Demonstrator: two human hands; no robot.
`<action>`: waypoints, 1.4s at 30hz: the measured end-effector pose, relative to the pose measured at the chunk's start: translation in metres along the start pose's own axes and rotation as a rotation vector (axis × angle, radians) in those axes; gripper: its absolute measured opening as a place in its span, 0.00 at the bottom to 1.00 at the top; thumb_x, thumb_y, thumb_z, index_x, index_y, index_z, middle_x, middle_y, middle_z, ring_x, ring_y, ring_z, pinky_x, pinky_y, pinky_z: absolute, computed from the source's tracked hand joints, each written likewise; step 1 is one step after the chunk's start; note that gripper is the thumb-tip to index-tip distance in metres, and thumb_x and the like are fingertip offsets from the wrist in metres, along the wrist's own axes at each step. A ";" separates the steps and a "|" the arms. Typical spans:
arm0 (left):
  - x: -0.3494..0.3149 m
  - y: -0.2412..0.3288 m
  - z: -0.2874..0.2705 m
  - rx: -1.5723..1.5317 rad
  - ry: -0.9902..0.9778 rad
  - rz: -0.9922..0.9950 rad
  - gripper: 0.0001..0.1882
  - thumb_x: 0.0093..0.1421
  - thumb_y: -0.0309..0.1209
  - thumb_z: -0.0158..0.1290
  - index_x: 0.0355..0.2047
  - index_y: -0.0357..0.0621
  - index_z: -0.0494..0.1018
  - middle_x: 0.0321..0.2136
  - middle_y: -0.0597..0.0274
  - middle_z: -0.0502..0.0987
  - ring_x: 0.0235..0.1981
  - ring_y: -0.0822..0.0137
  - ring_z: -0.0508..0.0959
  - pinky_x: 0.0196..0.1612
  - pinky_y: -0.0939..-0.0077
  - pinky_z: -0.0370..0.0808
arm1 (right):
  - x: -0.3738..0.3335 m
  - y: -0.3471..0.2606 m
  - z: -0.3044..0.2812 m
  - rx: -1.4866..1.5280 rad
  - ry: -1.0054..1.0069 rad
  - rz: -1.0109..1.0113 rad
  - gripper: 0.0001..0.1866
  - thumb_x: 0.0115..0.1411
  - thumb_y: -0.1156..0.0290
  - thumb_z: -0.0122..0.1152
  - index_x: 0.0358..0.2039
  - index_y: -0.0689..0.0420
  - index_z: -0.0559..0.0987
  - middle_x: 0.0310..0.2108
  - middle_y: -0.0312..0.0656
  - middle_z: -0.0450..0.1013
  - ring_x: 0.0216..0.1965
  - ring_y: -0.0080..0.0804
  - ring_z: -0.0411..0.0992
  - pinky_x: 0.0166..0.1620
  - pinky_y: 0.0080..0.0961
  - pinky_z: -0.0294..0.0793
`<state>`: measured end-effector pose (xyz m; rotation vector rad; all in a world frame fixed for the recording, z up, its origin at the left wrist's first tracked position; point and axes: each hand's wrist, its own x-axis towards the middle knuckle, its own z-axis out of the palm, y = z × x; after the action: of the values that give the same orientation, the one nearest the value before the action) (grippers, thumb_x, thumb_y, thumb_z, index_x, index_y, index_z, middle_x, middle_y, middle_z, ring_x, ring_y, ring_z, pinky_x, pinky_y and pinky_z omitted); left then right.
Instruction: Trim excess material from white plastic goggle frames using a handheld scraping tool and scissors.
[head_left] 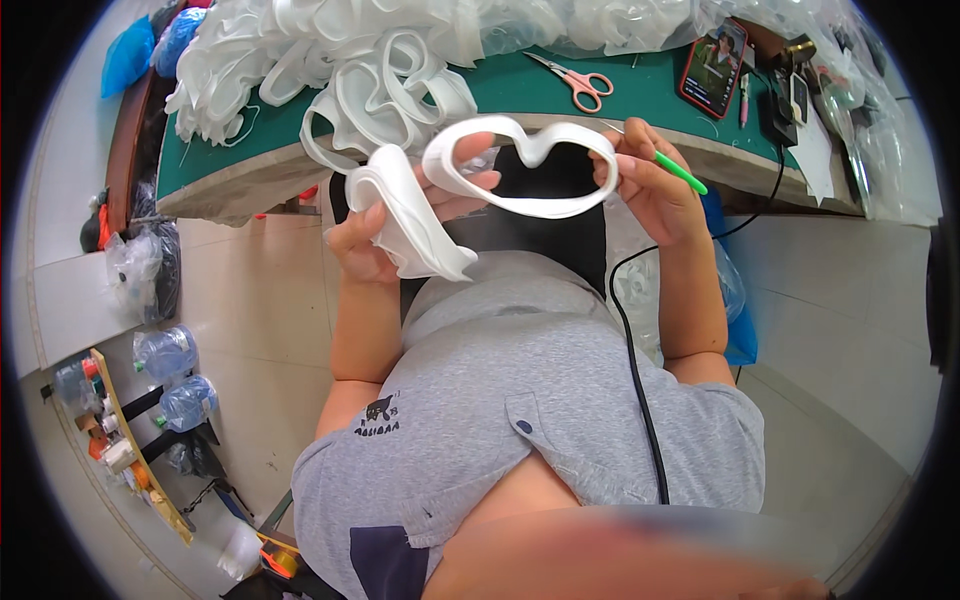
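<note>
Between my two hands a white, goggle-shaped loop (562,208) of soft material is held up, with a notch in its upper edge. My left hand (367,240) is closed on a stack of similar white loops (408,220), and its fingers also reach the left end of the raised loop. With my right hand (662,187) I pinch the loop's right end. A thin tool with a bright green handle (682,173) lies in the same hand; its tip is too small to make out. More white loops (385,100) hang over the table edge beyond my left hand.
On the green-topped table (500,88) are pink-handled scissors (585,83), a phone (714,68) with a lit screen, and a pink pen (744,102). White loops (235,75) heap at the left. A black cable (632,345) crosses my right side. Water bottles (188,402) stand lower left.
</note>
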<state>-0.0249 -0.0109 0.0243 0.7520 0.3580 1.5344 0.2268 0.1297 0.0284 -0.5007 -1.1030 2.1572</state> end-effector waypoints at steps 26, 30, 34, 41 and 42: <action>0.000 -0.014 -0.009 0.151 0.455 -0.291 0.14 0.64 0.34 0.47 0.45 0.36 0.70 0.41 0.55 0.76 0.42 0.66 0.76 0.48 0.70 0.71 | -0.178 -0.059 -0.104 -0.893 0.328 0.383 0.17 0.54 0.76 0.60 0.20 0.53 0.58 0.29 0.37 0.71 0.24 0.18 0.64 0.24 0.17 0.67; 0.002 -0.015 0.003 0.282 0.363 -0.277 0.12 0.64 0.31 0.48 0.42 0.35 0.72 0.40 0.57 0.77 0.42 0.69 0.76 0.47 0.73 0.71 | -0.180 -0.044 -0.129 -0.913 0.324 0.595 0.16 0.54 0.77 0.60 0.20 0.55 0.59 0.26 0.38 0.71 0.26 0.22 0.68 0.28 0.21 0.70; -0.003 -0.019 0.002 0.315 0.382 -0.169 0.13 0.64 0.32 0.48 0.43 0.34 0.71 0.40 0.59 0.76 0.41 0.69 0.76 0.47 0.72 0.72 | -0.163 -0.041 -0.130 -1.236 0.293 0.558 0.14 0.55 0.74 0.60 0.22 0.56 0.63 0.30 0.40 0.73 0.31 0.25 0.70 0.36 0.23 0.70; 0.006 -0.036 0.013 0.209 0.476 -0.155 0.11 0.62 0.30 0.51 0.42 0.37 0.71 0.38 0.60 0.77 0.38 0.69 0.78 0.41 0.71 0.78 | -0.055 -0.028 -0.019 -0.769 0.065 -0.295 0.34 0.60 0.36 0.40 0.29 0.60 0.71 0.34 0.45 0.72 0.36 0.29 0.69 0.40 0.23 0.66; 0.008 -0.037 0.013 0.195 0.456 -0.153 0.11 0.62 0.30 0.51 0.42 0.37 0.71 0.38 0.60 0.77 0.38 0.69 0.78 0.41 0.70 0.78 | -0.043 -0.019 -0.005 -0.710 -0.017 -0.323 0.27 0.59 0.44 0.52 0.30 0.60 0.73 0.34 0.43 0.71 0.34 0.30 0.70 0.39 0.25 0.68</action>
<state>0.0120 -0.0018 0.0127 0.5022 0.8947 1.5310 0.2678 0.1106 0.0426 -0.5593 -1.8206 1.4580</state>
